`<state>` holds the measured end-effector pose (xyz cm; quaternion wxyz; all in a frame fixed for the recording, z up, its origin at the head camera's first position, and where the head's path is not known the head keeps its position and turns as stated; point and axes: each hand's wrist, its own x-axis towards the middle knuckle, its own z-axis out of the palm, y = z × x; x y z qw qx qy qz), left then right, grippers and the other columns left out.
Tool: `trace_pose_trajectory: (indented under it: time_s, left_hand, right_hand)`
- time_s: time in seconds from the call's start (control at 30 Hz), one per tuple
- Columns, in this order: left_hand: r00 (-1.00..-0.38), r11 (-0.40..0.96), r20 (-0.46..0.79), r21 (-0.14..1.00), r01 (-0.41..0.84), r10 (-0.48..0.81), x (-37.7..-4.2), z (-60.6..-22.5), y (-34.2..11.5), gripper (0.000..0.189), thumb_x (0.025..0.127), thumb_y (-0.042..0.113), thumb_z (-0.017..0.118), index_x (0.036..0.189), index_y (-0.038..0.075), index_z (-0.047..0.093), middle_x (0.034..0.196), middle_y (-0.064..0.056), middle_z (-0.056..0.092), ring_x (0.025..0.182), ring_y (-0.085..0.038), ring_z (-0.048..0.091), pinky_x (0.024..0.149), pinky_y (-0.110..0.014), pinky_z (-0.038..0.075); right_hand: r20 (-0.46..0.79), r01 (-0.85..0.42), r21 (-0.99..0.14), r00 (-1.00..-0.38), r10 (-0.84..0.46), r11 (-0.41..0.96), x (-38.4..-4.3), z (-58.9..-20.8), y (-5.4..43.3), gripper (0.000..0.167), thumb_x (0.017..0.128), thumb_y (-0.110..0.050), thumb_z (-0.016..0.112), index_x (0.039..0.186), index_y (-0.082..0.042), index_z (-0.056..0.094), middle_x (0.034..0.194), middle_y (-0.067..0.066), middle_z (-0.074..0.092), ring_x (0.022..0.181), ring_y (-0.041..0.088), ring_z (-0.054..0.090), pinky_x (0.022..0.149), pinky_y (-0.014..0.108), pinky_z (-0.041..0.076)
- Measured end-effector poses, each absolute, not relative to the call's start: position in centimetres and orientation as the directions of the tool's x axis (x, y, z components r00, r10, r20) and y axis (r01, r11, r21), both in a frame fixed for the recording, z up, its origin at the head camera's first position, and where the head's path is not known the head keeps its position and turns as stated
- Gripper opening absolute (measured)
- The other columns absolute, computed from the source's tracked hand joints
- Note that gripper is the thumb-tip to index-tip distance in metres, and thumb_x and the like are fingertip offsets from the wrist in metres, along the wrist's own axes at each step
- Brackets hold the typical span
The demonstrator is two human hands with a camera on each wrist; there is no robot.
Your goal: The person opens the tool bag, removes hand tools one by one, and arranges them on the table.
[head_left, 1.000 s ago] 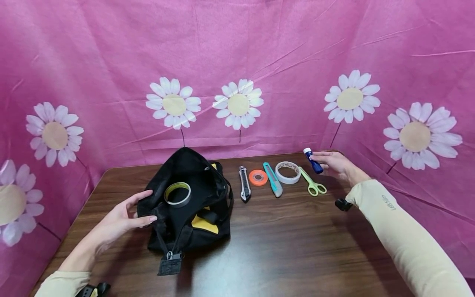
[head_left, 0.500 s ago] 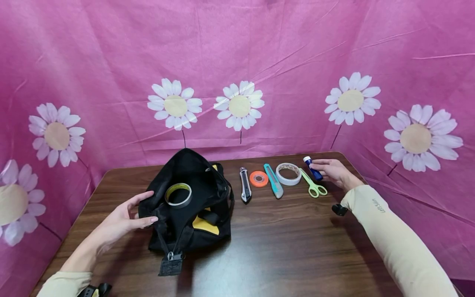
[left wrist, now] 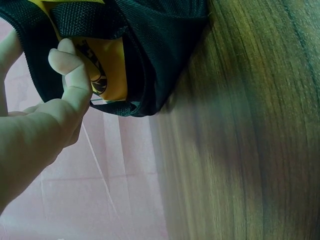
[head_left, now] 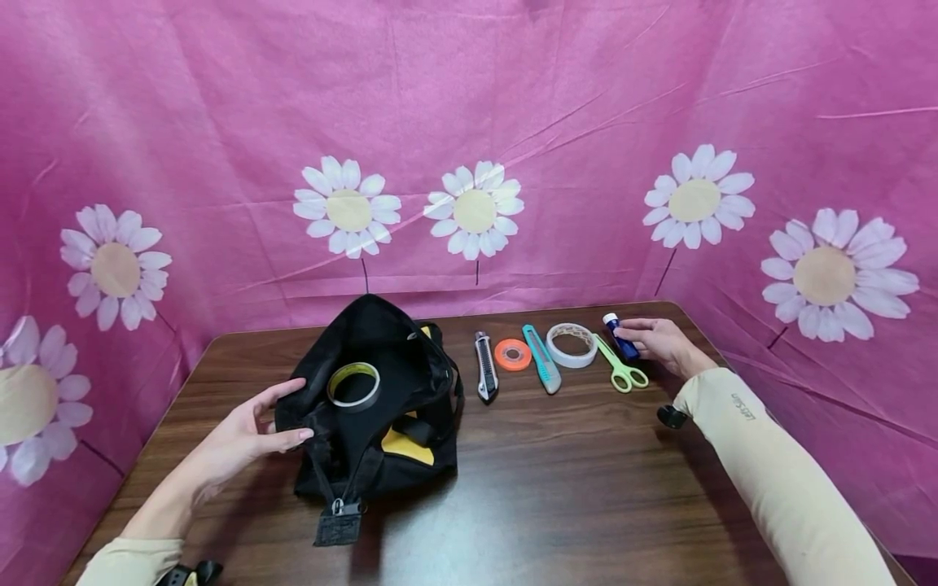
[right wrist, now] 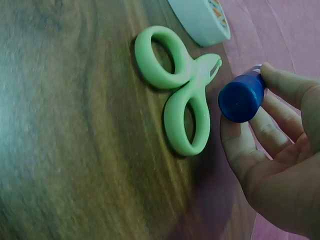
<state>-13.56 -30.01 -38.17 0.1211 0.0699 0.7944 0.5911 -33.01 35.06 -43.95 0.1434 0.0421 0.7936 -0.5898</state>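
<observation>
In the head view, my left hand [head_left: 242,431] holds the left edge of the opening of a black bag [head_left: 366,325] with yellow patches. Thumb and fingers lie on either side of that fabric. A tape roll [head_left: 364,402] with a yellow inner ring sits inside the bag. At the far right of the table, my right hand [head_left: 667,346] pinches a blue glue stick [head_left: 623,340] with a white cap. The right wrist view shows the round base of the glue stick [right wrist: 241,100] between thumb and fingers, beside green-handled scissors [right wrist: 172,82].
Left of the scissors lie a white tape roll [head_left: 572,360], a teal box cutter [head_left: 542,360], an orange tape roll [head_left: 501,355] and a silver-and-black box cutter [head_left: 486,368], in a row. A pink flowered cloth [head_left: 586,98] hangs behind the wooden table [head_left: 557,472].
My right hand has lowered slightly with the glue stick, closer to the table beside the scissors. The left hand keeps its hold on the bag.
</observation>
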Motion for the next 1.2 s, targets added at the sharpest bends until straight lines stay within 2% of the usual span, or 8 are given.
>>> trace_pose_trajectory:
  time_s: [0.07,0.17,0.23,0.33,0.4,0.57,0.9,1.2]
  left_hand:
    - [-0.961,0.293,-0.109,0.956,-0.031,0.253,-13.61,-38.21,-29.99,0.081,0.092,0.007,0.074,0.158,0.004,0.027,0.122,-0.016,0.062,0.094,-0.015,0.068,0.078,-0.031,0.054]
    - [-0.962,0.293,-0.106,0.956,-0.029,0.253,-13.69,-38.24,-29.92,0.081,0.092,0.007,0.074,0.158,0.004,0.027,0.126,-0.017,0.06,0.095,-0.015,0.068,0.078,-0.031,0.054]
    - [-0.962,0.298,-0.104,0.954,-0.025,0.253,-13.75,-38.23,-29.85,0.081,0.092,0.008,0.075,0.158,0.004,0.028,0.127,-0.018,0.059,0.095,-0.015,0.067,0.078,-0.031,0.054]
    - [-0.962,0.301,-0.101,0.953,-0.021,0.253,-13.77,-38.18,-29.77,0.08,0.092,0.008,0.075,0.158,0.004,0.029,0.129,-0.019,0.057,0.095,-0.015,0.067,0.078,-0.032,0.055]
    - [-0.963,0.303,-0.097,0.953,-0.017,0.252,-13.75,-38.16,-29.73,0.08,0.092,0.008,0.075,0.157,0.003,0.029,0.13,-0.018,0.057,0.095,-0.015,0.067,0.078,-0.032,0.055]
    - [-0.963,0.3,-0.097,0.954,-0.017,0.252,-13.66,-38.15,-29.67,0.08,0.092,0.007,0.074,0.157,0.002,0.028,0.127,-0.018,0.058,0.094,-0.015,0.067,0.077,-0.032,0.054]
    - [-0.965,0.313,-0.099,0.95,-0.018,0.243,-13.51,-38.24,-29.75,0.08,0.092,0.008,0.075,0.157,0.004,0.029,0.122,-0.016,0.059,0.09,-0.014,0.066,0.076,-0.03,0.053]
    - [-0.963,0.303,-0.107,0.953,-0.028,0.248,-13.56,-38.18,-29.9,0.08,0.093,0.008,0.074,0.158,0.004,0.027,0.115,-0.015,0.065,0.093,-0.014,0.067,0.078,-0.029,0.053]
  right_hand:
    - [-0.286,0.243,-0.92,-0.953,-0.1,0.307,-32.95,-44.12,35.24,0.069,0.102,-0.024,0.065,0.152,0.01,0.033,0.102,-0.003,0.068,0.085,0.002,0.063,0.077,0.024,0.055]
    - [-0.285,0.245,-0.919,-0.954,-0.091,0.308,-32.74,-44.25,35.42,0.069,0.101,-0.024,0.067,0.151,0.011,0.035,0.091,-0.008,0.068,0.078,0.002,0.061,0.071,0.023,0.055]
    - [-0.277,0.238,-0.92,-0.957,-0.086,0.312,-32.67,-44.28,35.47,0.067,0.1,-0.024,0.067,0.149,0.011,0.037,0.079,-0.012,0.062,0.068,0.0,0.056,0.063,0.021,0.051]
    - [-0.264,0.219,-0.908,-0.961,-0.081,0.357,-32.61,-44.21,35.53,0.066,0.1,-0.025,0.068,0.148,0.011,0.04,0.075,-0.012,0.058,0.063,0.001,0.05,0.058,0.021,0.047]
    - [-0.256,0.204,-0.893,-0.963,-0.079,0.401,-32.6,-44.16,35.56,0.065,0.099,-0.026,0.069,0.146,0.011,0.042,0.076,-0.011,0.058,0.064,0.001,0.05,0.059,0.021,0.048]
    - [-0.263,0.207,-0.866,-0.963,-0.062,0.455,-32.52,-44.23,35.77,0.065,0.099,-0.029,0.069,0.145,0.01,0.045,0.09,-0.006,0.067,0.079,0.004,0.061,0.07,0.025,0.055]
    - [-0.283,0.227,-0.871,-0.957,-0.068,0.435,-32.5,-44.27,35.84,0.064,0.101,-0.032,0.065,0.147,0.008,0.044,0.096,-0.007,0.065,0.084,0.007,0.061,0.074,0.027,0.055]
    - [-0.293,0.239,-0.88,-0.953,-0.073,0.411,-32.46,-44.13,35.92,0.064,0.104,-0.03,0.061,0.149,0.011,0.039,0.106,0.001,0.063,0.086,0.007,0.061,0.076,0.028,0.056]
